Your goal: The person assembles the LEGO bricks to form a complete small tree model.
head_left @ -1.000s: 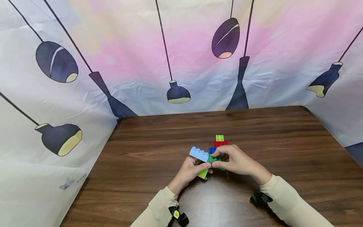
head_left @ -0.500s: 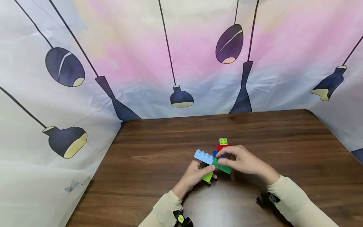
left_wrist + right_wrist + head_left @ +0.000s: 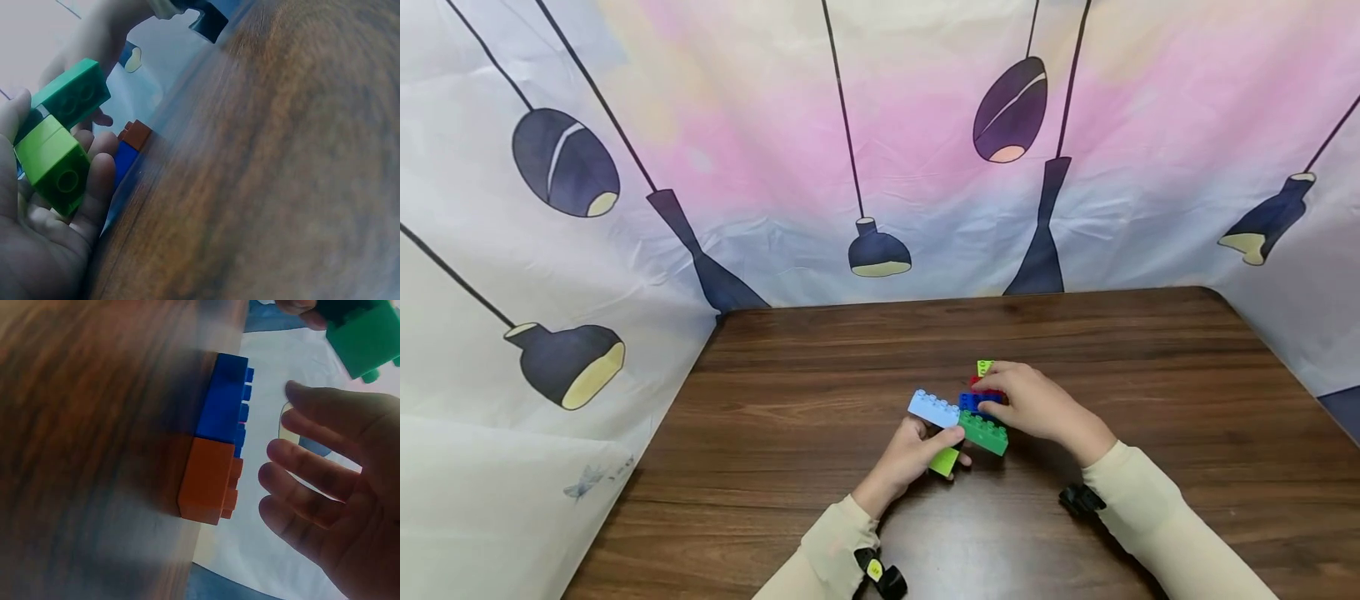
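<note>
My left hand [image 3: 901, 460] grips a joined toy brick assembly just above the table. It has a light blue brick [image 3: 934, 409], a green brick [image 3: 983, 433] angled down to the right, and a lime brick [image 3: 943, 462] underneath; a dark part between them is mostly covered by my fingers. Apart from that assembly, my right hand [image 3: 1039, 402] hovers with spread fingers over the loose bricks and holds nothing. Beneath it lie a blue brick [image 3: 225, 400] and an orange-red brick [image 3: 206, 480], end to end in the right wrist view. Another lime brick [image 3: 984, 367] shows partly behind my fingers.
The brown wooden table [image 3: 820, 358] extends around both hands. Behind it and at its sides hangs a cloth [image 3: 760, 167] printed with dark lamps. Black straps with devices [image 3: 880, 573] sit on both wrists.
My right hand has let go of the green brick and moved away toward the loose bricks at the back. My left hand still grips the assembly in nearly the same place.
</note>
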`<state>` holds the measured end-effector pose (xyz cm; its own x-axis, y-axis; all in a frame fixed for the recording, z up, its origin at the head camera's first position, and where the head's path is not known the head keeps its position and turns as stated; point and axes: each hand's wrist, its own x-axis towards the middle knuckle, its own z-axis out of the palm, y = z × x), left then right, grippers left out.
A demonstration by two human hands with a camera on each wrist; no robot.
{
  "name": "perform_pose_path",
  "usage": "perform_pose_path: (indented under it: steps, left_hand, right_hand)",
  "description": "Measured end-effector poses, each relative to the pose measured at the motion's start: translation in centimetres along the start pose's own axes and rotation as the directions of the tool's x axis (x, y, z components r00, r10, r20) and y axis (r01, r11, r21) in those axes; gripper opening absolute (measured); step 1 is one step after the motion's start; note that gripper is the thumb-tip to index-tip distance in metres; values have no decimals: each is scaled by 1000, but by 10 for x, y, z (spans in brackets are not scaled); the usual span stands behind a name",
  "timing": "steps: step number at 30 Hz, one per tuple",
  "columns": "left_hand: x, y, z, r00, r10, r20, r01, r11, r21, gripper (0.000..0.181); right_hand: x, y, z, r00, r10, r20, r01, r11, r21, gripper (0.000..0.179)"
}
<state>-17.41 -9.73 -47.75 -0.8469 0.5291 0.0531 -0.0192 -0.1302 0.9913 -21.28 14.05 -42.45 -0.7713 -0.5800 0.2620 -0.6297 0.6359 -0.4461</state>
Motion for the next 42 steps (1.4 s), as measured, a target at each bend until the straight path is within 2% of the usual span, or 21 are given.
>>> perform_pose_path:
  steps: [3, 8, 16, 23, 30, 36, 42]
  left_hand:
    - [0, -1, 1, 1000, 14, 19, -14, 1000, -13, 28]
    - [-1, -3, 2, 999, 40, 36, -39, 999, -21, 28]
    - [-2, 0, 2, 999, 29, 29, -28, 1000, -12, 32]
    - [-1, -2, 1, 999, 29, 23, -29, 1000, -12, 37]
    - [-3, -3, 1, 999, 34, 20, -34, 999, -29, 34]
    - [-1, -1, 1, 999, 38, 14, -37, 998, -58, 31]
    - [0, -1, 1, 999, 34, 22, -32, 998, -61, 30]
  right_hand:
    - [-1, -1, 2, 998, 38, 42, -35, 997, -67, 22]
    - [-3, -3, 4, 996, 25, 83, -12, 988, -152, 18]
    - [-2, -6, 6, 995, -38, 88, 51, 988, -149, 15]
    - [-4, -11, 7, 993, -20, 119, 37, 989, -143, 21]
    - [-4, -12, 10, 994, -23, 104, 41, 984, -175, 27]
    - [-1, -7, 8, 994, -72, 76, 81, 989, -121, 18]
    - [0, 0, 4, 998, -58, 25, 58, 998, 0, 13]
